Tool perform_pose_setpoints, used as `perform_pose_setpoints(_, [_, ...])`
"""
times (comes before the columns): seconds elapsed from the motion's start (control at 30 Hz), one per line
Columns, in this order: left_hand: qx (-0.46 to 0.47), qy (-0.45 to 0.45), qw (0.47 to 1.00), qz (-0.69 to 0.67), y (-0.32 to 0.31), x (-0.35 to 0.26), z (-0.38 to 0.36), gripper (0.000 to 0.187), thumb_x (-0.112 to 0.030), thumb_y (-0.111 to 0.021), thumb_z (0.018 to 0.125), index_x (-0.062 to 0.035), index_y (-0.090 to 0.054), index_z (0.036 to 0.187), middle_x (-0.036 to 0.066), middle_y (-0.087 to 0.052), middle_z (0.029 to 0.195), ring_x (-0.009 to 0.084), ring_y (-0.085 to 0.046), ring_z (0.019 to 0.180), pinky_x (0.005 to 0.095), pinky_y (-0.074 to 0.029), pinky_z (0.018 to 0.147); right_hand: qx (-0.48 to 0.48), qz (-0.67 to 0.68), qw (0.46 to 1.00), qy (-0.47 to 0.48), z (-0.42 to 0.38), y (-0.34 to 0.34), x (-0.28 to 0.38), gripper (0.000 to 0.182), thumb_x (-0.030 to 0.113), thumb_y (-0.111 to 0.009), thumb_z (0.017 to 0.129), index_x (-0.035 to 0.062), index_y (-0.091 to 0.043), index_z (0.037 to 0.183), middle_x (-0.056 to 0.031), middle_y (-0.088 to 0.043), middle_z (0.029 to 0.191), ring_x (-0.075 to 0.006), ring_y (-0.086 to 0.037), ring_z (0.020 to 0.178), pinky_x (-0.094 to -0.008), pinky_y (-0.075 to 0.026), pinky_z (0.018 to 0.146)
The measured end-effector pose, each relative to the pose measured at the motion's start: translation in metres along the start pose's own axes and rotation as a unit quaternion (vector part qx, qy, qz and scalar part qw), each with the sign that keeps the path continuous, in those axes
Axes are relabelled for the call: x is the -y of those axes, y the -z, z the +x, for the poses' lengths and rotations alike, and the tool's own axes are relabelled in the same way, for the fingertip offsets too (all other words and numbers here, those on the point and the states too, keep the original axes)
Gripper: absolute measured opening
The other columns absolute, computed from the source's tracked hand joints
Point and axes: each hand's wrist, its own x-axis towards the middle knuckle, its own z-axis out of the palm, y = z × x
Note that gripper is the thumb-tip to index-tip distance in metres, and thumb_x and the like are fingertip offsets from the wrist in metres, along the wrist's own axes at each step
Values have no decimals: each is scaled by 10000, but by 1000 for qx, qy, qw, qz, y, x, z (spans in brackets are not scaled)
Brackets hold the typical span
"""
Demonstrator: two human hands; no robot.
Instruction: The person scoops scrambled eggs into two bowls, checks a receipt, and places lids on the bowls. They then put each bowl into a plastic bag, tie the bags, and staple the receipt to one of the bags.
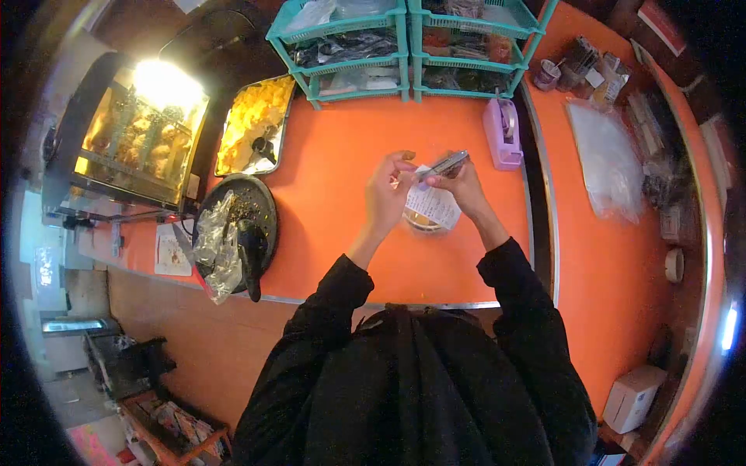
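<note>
Over the orange table, my right hand [460, 186] grips a grey stapler-like tool [449, 163]. Its tip meets the top of a white printed slip [432, 205]. My left hand [386, 190] is on the left of the slip, fingers bent towards its upper edge; whether they pinch the slip is too small to tell. Below the slip, a round clear container [423, 225] is partly covered by it.
A purple tape dispenser [505, 136] stands right of my hands. Teal racks [408, 54] are at the back. Leftward are a tray of yellow food [255, 116], a dark stone mortar [268, 206] with a plastic bag, and a lit display case [140, 144].
</note>
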Motion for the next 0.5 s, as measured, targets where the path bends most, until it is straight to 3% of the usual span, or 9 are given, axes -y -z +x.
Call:
perform_pose_setpoints(0.13, [15, 3, 1000, 6, -1, -4, -1, 262, 8, -590, 719, -36, -541, 973, 22, -607, 827, 92, -494, 634, 237, -407, 604, -38, 24, 997, -61, -1, 1, 0, 207, 92, -719, 648, 17, -568, 767, -44, -601, 742, -118, -565, 676, -273, -451, 608])
perform_pose_setpoints(0.23, [24, 26, 999, 15, 1, -1, 2, 303, -1, -602, 724, -29, -507, 1010, 28, -610, 851, 86, -488, 631, 227, -410, 613, 8, 23, 999, 29, 0, -2, 7, 208, 89, -696, 669, 7, -563, 807, -50, -603, 751, -124, -570, 683, -271, -455, 615])
perform_pose_setpoints(0.33, [31, 38, 999, 5, 6, -3, 5, 344, -12, -603, 727, -34, -491, 1051, 30, -599, 849, 93, -494, 658, 230, -412, 613, -77, 44, 994, 56, -6, 4, 25, 190, 121, -664, 706, 13, -549, 812, -46, -597, 736, -129, -573, 686, -281, -459, 636])
perform_pose_setpoints(0.4, [67, 47, 997, -7, 9, 0, 6, 377, -50, -611, 730, -30, -476, 1081, 48, -578, 891, 111, -503, 715, 238, -414, 638, -145, 135, 977, 77, 2, 22, 18, 175, 138, -636, 727, 10, -541, 799, -56, -591, 714, -138, -578, 651, -281, -468, 607])
perform_pose_setpoints(0.43, [37, 20, 999, 21, 13, 2, 5, 386, -62, -606, 740, -34, -463, 1097, 60, -549, 946, 124, -496, 768, 248, -413, 669, -180, 181, 963, 90, 4, 34, 10, 171, 146, -622, 738, 8, -537, 793, -62, -588, 704, -142, -580, 633, -281, -472, 593])
perform_pose_setpoints(0.5, [-20, -40, 997, 69, 23, 4, 0, 404, -85, -594, 759, -43, -438, 1130, 83, -490, 1057, 151, -481, 873, 267, -410, 732, -206, 17, 978, -42, -4, 66, -14, 186, 165, -605, 739, -2, -532, 777, -74, -575, 669, -154, -574, 569, -280, -470, 529])
